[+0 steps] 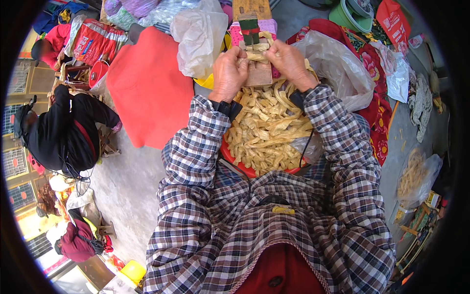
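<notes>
My left hand [230, 74] and my right hand [291, 63] are both closed, pinching a pale yellow, fibrous strip [256, 55] from its two sides. The strip lies across a narrow wooden board [259, 76] that points away from me. Just beyond my fingers a dark green block with a red band [249, 31] is fixed on the board. Beneath my wrists, a heap of similar pale yellow strips and pieces [267, 130] fills a red basin [293, 171] on my lap. What my fingertips press against is partly hidden.
A large red sheet [149, 88] lies to the left, with a white plastic bag [199, 41] beside the board. At right are a clear bag [338, 68], red floral cloth [379, 110] and a green tub [350, 17]. Several people [66, 130] sit along the left.
</notes>
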`<action>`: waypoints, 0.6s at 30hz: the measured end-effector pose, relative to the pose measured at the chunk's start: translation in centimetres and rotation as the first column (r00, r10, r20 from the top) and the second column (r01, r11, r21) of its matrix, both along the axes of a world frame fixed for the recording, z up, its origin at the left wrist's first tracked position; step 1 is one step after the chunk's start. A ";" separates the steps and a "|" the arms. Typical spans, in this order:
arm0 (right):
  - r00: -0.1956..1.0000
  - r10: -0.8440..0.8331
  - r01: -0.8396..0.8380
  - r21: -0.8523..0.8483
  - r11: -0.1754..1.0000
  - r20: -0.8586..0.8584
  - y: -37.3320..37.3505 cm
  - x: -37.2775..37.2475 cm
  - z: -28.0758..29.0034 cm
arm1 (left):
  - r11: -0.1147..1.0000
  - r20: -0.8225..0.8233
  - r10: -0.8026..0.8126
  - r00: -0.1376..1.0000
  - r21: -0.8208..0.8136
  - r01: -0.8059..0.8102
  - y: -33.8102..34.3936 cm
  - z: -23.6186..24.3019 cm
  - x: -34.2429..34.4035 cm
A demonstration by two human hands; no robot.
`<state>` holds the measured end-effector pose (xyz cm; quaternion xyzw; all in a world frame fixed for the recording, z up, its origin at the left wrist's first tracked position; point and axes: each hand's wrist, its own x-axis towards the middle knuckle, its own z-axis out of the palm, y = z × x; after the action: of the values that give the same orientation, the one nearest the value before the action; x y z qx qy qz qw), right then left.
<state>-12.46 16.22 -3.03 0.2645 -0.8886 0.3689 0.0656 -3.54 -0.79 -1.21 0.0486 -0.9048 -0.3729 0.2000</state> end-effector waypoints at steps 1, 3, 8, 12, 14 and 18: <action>1.000 0.003 -0.002 0.031 1.000 -0.019 -0.2 0.2 0.0 | 0.999 -0.011 -0.004 1.000 -0.053 0.003 0.1 -0.1 0.2; 1.000 -0.002 0.005 0.111 0.994 -0.022 -0.4 0.8 0.0 | 0.986 -0.006 -0.014 1.000 -0.164 0.013 0.2 0.0 0.4; 0.997 0.023 -0.002 0.260 0.966 -0.080 -0.1 2.1 0.6 | 0.983 0.057 -0.106 0.993 -0.147 0.113 0.5 0.2 1.6; 0.982 0.023 0.012 0.180 0.984 -0.189 -0.5 2.1 0.8 | 0.980 -0.086 0.003 0.996 -0.197 -0.020 0.7 0.4 1.1; 0.973 0.012 0.032 0.183 0.983 -0.231 -0.7 1.9 0.7 | 0.980 -0.124 0.029 0.992 -0.194 -0.053 0.6 0.5 0.7; 0.977 0.034 0.026 0.274 0.961 -0.212 -0.8 2.1 0.6 | 0.962 0.065 -0.004 0.998 -0.271 0.022 0.6 0.7 0.5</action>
<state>-10.38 15.38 -2.41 0.3111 -0.9184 0.2111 0.1231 -3.09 -0.21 -0.53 0.0265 -0.9535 -0.2449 0.1735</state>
